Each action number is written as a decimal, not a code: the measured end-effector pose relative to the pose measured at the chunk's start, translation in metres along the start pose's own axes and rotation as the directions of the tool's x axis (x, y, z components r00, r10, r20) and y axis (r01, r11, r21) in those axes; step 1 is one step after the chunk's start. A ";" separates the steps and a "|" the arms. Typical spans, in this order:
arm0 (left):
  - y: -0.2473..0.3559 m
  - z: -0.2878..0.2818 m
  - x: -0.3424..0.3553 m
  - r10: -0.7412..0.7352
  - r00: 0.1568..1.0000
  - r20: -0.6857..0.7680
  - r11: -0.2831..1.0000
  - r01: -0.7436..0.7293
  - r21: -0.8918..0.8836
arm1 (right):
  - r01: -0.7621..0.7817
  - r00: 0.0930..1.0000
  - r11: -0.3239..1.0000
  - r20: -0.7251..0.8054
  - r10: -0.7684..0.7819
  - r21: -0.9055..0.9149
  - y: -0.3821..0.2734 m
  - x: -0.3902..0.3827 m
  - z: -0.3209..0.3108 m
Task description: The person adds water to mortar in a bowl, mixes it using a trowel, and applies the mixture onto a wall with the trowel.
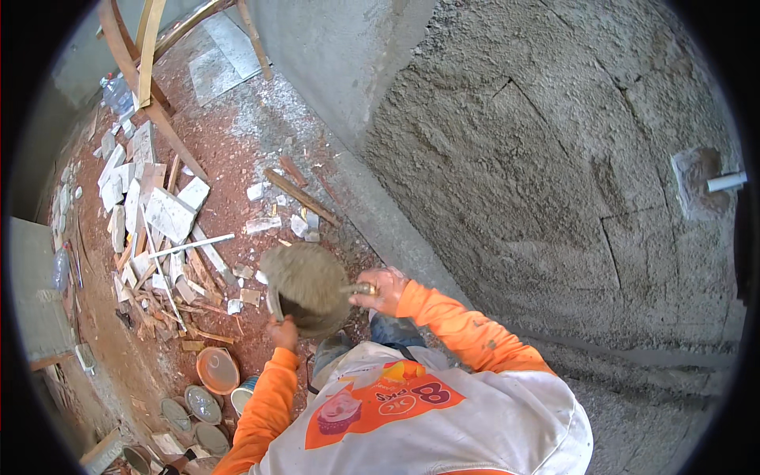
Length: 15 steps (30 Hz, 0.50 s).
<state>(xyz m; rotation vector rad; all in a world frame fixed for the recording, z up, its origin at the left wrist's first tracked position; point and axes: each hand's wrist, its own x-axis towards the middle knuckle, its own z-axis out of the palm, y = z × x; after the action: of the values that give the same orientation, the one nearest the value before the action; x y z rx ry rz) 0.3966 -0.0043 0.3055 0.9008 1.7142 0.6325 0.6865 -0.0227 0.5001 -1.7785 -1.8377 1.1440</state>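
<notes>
1. head view, the thing being worked: a round bowl [274, 304] of what looks like wet grey mortar [305, 277] is held in front of the wearer's legs, above the reddish ground [237, 142].
2. head view, left hand [283, 332]: its fingers are clasped on the bowl's near-left rim.
3. head view, right hand [382, 291]: its fingers are wrapped round the handle of a hand tool [360, 290] reaching into the bowl; the blade is lost in blur and mortar, so its exact shape i cannot tell.
4. head view, around them: a rough grey wall [522, 158] rises to the right, and a rubble pile [170, 214] lies to the left.
5. step in hand, as i judge it: mortar being worked or scooped in the bowl.
6. the next move seems to call for a firm left hold, bowl level, with the right wrist free to turn under the load.
</notes>
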 end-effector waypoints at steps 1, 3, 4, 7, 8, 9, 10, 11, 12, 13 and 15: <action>0.002 -0.002 0.001 0.000 1.000 -0.005 1.000 0.000 0.000 | 0.038 0.990 0.990 0.127 -0.056 0.137 -0.007 0.004 -0.026; 0.012 -0.001 0.002 0.211 0.975 -0.071 0.976 -0.214 -0.046 | -0.108 0.930 0.931 0.365 -0.029 0.349 0.024 0.020 -0.065; 0.018 0.005 0.002 0.209 0.974 -0.085 0.976 -0.214 -0.048 | -0.295 0.809 0.819 0.585 -0.060 0.493 0.042 0.026 -0.087; 0.038 0.015 -0.007 0.076 0.989 -0.124 0.993 -0.086 -0.082 | -0.452 0.885 0.760 0.133 0.445 0.466 0.136 0.032 -0.189; 0.044 0.019 -0.011 0.067 0.987 -0.149 0.993 -0.080 -0.087 | -0.033 0.857 0.987 -0.513 -0.051 -0.154 0.154 0.007 -0.213; 0.053 0.028 -0.014 0.024 0.980 -0.198 0.987 -0.054 -0.151 | -0.166 0.480 0.918 -0.784 0.393 0.359 0.168 0.005 -0.233; 0.057 0.036 -0.020 -0.033 0.967 -0.253 0.975 -0.024 -0.220 | -0.052 0.425 0.931 -0.836 0.348 0.361 0.151 -0.017 -0.261; 0.049 0.039 -0.026 -0.049 0.962 -0.269 0.976 -0.012 -0.218 | 0.029 0.379 0.952 -0.884 0.273 0.306 0.126 -0.035 -0.271; 0.036 0.042 -0.020 -0.014 0.960 -0.278 0.985 -0.034 -0.167 | 0.115 0.324 0.963 -0.926 0.196 0.244 0.113 -0.046 -0.274; 0.051 0.053 -0.015 0.029 0.961 -0.274 0.991 -0.063 -0.118 | 0.120 0.330 0.962 -0.924 0.193 0.244 0.111 -0.049 -0.265; 0.103 0.077 -0.032 0.093 0.967 -0.235 0.995 -0.081 0.064 | 0.042 0.470 0.913 -0.815 0.340 0.405 0.106 -0.057 -0.236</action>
<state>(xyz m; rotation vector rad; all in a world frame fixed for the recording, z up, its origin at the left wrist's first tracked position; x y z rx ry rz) 0.5023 0.0279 0.3793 0.9736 1.9211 0.7822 0.9371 -0.0149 0.5850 -1.7818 -0.7651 0.3693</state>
